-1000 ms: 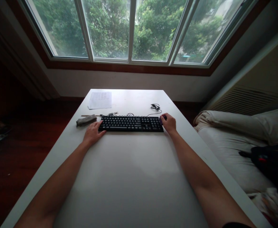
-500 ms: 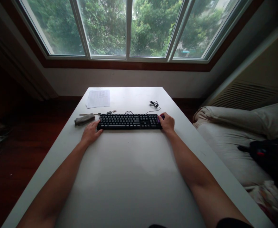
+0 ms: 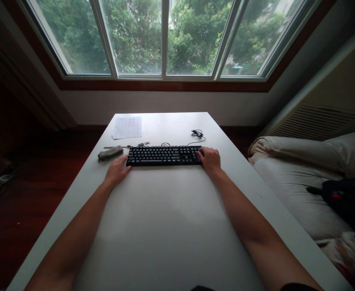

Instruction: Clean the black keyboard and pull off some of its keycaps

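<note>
A black keyboard (image 3: pixel 162 156) lies flat across the white table. At its left end, my left hand (image 3: pixel 117 169) grips the edge, with the thumb along the front corner. My right hand (image 3: pixel 210 158) is closed on a small purple thing (image 3: pixel 199 156), mostly covered by the fingers, and holds it against the number keys at the right end. What kind of thing it is I cannot make out. Just left of my left hand lies a crumpled grey cloth (image 3: pixel 110 153).
Behind the keyboard are a thin stick (image 3: pixel 115 147), a small brush-like item (image 3: pixel 143 144) and a coiled black cable (image 3: pixel 197 133). Printed paper (image 3: pixel 127 127) lies at the table's far left. A sofa (image 3: pixel 289 182) with a black bag (image 3: pixel 347 202) stands to the right.
My right hand has shifted left with the purple thing, from the keyboard's right edge onto the number keys. My left hand stays at the left end. The view has shifted slightly.
</note>
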A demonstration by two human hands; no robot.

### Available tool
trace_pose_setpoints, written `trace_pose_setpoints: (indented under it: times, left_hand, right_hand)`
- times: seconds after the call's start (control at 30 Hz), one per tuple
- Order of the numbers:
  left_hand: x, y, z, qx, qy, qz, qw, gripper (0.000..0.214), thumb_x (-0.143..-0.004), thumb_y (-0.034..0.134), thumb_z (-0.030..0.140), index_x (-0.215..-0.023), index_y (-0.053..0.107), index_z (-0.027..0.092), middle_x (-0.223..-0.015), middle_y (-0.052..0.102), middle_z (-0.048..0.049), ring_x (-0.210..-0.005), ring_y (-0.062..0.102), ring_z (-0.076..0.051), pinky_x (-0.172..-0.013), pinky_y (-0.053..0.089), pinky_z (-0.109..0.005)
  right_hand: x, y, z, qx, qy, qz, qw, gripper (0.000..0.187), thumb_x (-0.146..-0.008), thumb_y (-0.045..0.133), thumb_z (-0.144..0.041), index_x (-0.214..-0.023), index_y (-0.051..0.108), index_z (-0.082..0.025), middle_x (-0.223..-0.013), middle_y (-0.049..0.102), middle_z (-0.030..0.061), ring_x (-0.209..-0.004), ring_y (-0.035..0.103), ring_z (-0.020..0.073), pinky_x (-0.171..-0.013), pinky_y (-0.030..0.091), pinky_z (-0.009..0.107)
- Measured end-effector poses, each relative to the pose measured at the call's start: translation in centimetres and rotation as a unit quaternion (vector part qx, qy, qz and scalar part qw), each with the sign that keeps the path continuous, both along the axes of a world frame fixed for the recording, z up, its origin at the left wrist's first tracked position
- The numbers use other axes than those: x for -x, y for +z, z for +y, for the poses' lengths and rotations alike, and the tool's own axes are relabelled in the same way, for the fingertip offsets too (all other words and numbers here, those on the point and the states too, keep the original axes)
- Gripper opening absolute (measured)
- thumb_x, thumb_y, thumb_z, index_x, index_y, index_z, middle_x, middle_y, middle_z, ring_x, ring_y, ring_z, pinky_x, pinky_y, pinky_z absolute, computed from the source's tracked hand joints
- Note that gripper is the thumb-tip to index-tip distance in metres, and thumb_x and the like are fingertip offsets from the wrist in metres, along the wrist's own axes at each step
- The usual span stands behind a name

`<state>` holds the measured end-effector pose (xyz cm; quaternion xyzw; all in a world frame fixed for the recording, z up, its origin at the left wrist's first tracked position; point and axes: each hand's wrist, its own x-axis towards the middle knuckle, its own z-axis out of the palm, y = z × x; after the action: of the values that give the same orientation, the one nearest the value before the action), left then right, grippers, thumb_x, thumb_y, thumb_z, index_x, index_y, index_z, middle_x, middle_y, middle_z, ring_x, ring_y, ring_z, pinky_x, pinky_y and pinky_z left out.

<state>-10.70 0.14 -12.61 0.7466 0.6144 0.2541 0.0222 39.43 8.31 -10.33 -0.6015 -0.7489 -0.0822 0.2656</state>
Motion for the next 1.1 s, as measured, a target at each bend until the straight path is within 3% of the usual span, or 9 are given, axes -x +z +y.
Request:
trace_pose_setpoints:
  times: [0.17, 0.4, 0.7, 0.77, 0.87, 0.97, 1.1]
  left_hand:
    - [0.0, 0.0, -0.1, 0.001, -0.003, -0.004, 1.0, 0.062, -0.091, 0.057, 0.042, -0.148, 0.049, 0.019, -0.144, 0.058, -0.0113, -0.132, 0.052, -0.031, -0.115, 0.039, -0.048]
    - [0.0, 0.1, -0.1, 0.003, 0.001, -0.007, 1.0, 0.061, -0.091, 0.057, 0.043, -0.147, 0.049, 0.02, -0.144, 0.058, -0.0109, -0.133, 0.052, -0.03, -0.116, 0.038, -0.047]
    - [-0.3, 0.3, -0.2, 0.006, 0.005, -0.009, 1.0, 0.061, -0.091, 0.056, 0.042, -0.147, 0.049, 0.021, -0.143, 0.059, -0.0104, -0.132, 0.052, -0.03, -0.115, 0.039, -0.047]
    - [-0.4, 0.3, -0.3, 0.006, 0.006, -0.01, 1.0, 0.06, -0.091, 0.056, 0.042, -0.147, 0.049, 0.021, -0.143, 0.059, -0.0103, -0.132, 0.052, -0.03, -0.115, 0.039, -0.048]
    - [-0.3, 0.2, -0.2, 0.01, 0.012, -0.011, 1.0, 0.06, -0.09, 0.057, 0.042, -0.146, 0.05, 0.022, -0.142, 0.059, -0.0098, -0.131, 0.052, -0.031, -0.115, 0.039, -0.049]
    - [-0.3, 0.2, -0.2, 0.011, 0.012, -0.01, 1.0, 0.06, -0.091, 0.056, 0.043, -0.147, 0.049, 0.022, -0.143, 0.058, -0.0099, -0.132, 0.052, -0.03, -0.115, 0.038, -0.048]
    - [-0.3, 0.4, -0.3, 0.013, 0.006, -0.009, 1.0, 0.06, -0.091, 0.056, 0.042, -0.147, 0.049, 0.021, -0.143, 0.058, -0.0102, -0.133, 0.051, -0.03, -0.115, 0.038, -0.048]
  right_hand:
    - [-1.4, 0.0, 0.0, 0.006, -0.05, 0.031, 0.998, 0.019, -0.096, 0.054, -0.035, -0.093, 0.066, -0.021, -0.089, 0.07, 0.0084, -0.084, 0.059, 0.0246, -0.081, 0.036, 0.036]
    - [2.6, 0.3, -0.9, 0.025, 0.068, 0.011, 0.997, 0.018, -0.096, 0.055, -0.034, -0.097, 0.068, -0.021, -0.095, 0.071, 0.0079, -0.091, 0.061, 0.0246, -0.085, 0.038, 0.036]
    - [-2.0, 0.5, -0.2, -0.002, -0.044, 0.057, 0.997, 0.021, -0.096, 0.053, -0.035, -0.095, 0.067, -0.02, -0.091, 0.07, 0.0095, -0.084, 0.061, 0.0249, -0.078, 0.04, 0.036]
    - [-0.8, 0.7, -0.6, 0.0, -0.025, 0.092, 0.995, 0.021, -0.096, 0.052, -0.036, -0.099, 0.067, -0.02, -0.095, 0.071, 0.0089, -0.085, 0.061, 0.0246, -0.077, 0.041, 0.035]
    - [2.8, 1.0, -1.5, 0.02, 0.06, 0.126, 0.99, 0.021, -0.096, 0.053, -0.036, -0.105, 0.066, -0.022, -0.102, 0.071, 0.0074, -0.09, 0.063, 0.0239, -0.081, 0.044, 0.035]
    - [6.0, 1.0, -2.0, 0.037, 0.128, 0.105, 0.986, 0.02, -0.098, 0.053, -0.035, -0.104, 0.067, -0.023, -0.105, 0.07, 0.0078, -0.094, 0.063, 0.024, -0.085, 0.044, 0.035]
    - [6.6, 0.7, -1.4, 0.033, 0.112, 0.022, 0.993, 0.016, -0.097, 0.056, -0.031, -0.099, 0.068, -0.021, -0.101, 0.069, 0.0097, -0.097, 0.06, 0.0265, -0.089, 0.04, 0.038]
